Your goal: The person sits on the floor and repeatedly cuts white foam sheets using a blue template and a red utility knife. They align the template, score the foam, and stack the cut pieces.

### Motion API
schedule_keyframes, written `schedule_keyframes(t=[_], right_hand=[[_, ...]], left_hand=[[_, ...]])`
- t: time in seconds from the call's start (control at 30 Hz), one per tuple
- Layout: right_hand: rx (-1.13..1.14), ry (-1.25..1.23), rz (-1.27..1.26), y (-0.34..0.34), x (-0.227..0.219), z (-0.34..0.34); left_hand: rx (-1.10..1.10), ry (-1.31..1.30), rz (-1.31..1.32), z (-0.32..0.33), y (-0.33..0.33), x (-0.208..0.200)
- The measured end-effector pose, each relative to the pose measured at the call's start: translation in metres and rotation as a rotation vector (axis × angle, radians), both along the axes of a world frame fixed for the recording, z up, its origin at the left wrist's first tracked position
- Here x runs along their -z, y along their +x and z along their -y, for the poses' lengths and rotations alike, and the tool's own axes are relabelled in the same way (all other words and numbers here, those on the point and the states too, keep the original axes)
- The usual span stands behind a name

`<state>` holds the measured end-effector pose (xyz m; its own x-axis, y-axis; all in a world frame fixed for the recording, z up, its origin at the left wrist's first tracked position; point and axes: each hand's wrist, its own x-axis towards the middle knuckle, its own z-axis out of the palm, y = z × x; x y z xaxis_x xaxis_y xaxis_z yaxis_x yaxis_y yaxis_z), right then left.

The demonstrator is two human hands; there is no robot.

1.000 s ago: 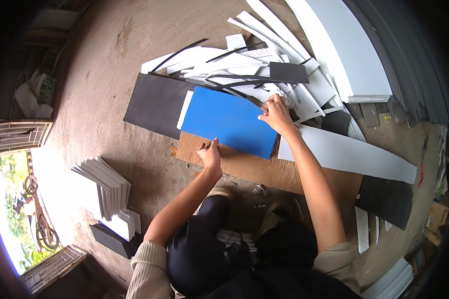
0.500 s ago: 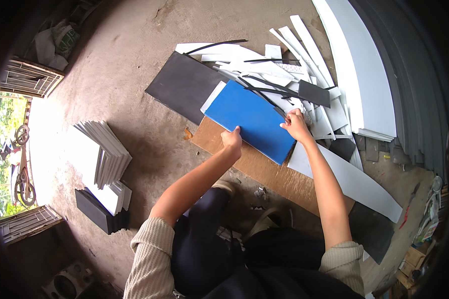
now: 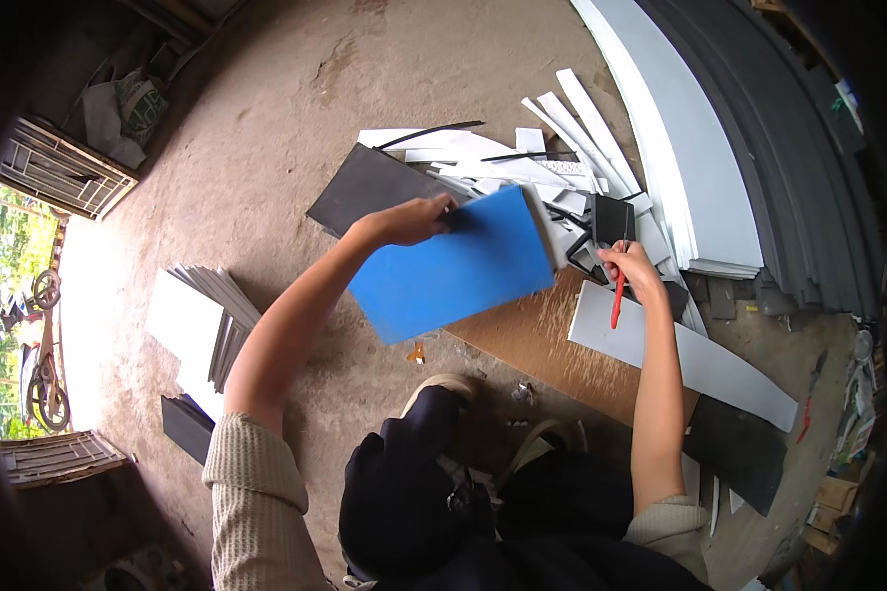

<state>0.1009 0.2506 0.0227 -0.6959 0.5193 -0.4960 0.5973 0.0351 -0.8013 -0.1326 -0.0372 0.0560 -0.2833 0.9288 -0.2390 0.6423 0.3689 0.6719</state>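
Note:
My left hand (image 3: 426, 219) is closed on the far edge of a rigid blue rectangular sheet (image 3: 453, 271). The sheet is tilted over the left part of a scuffed brown board (image 3: 532, 330). My right hand (image 3: 629, 268) grips a knife with a red handle (image 3: 617, 307); its thin blade points away from me. Below that hand lies a long white strip (image 3: 680, 360) on the board. A dark grey sheet (image 3: 365, 187) lies beyond my left hand, partly covered by it and the blue sheet.
White and black offcuts (image 3: 522, 163) are heaped beyond the board. Large white sheets (image 3: 700, 177) and dark sheets (image 3: 788, 167) are stacked at the right. A stack of white panels (image 3: 192, 315) stands on the floor at left. A second red-handled knife (image 3: 806, 414) lies at far right.
The blue sheet has moved left and turned, baring more of the brown board. My left hand has shifted from its near edge to its far edge. My right hand has moved right, off the sheet.

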Motion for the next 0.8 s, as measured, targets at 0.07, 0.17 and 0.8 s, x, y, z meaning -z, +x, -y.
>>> schedule_keyframes(t=[0.07, 0.17, 0.8], right_hand=[[0.064, -0.052, 0.023, 0.008, 0.015, 0.007], [0.038, -0.158, 0.063, 0.009, 0.042, 0.032], [-0.029, -0.111, -0.022, -0.054, 0.09, 0.143]], left_hand=[[0.103, -0.39, -0.066, -0.016, 0.009, 0.008], [0.114, -0.556, 0.021, -0.02, 0.009, 0.048], [0.071, -0.512, -0.366, -0.022, -0.008, 0.125]])
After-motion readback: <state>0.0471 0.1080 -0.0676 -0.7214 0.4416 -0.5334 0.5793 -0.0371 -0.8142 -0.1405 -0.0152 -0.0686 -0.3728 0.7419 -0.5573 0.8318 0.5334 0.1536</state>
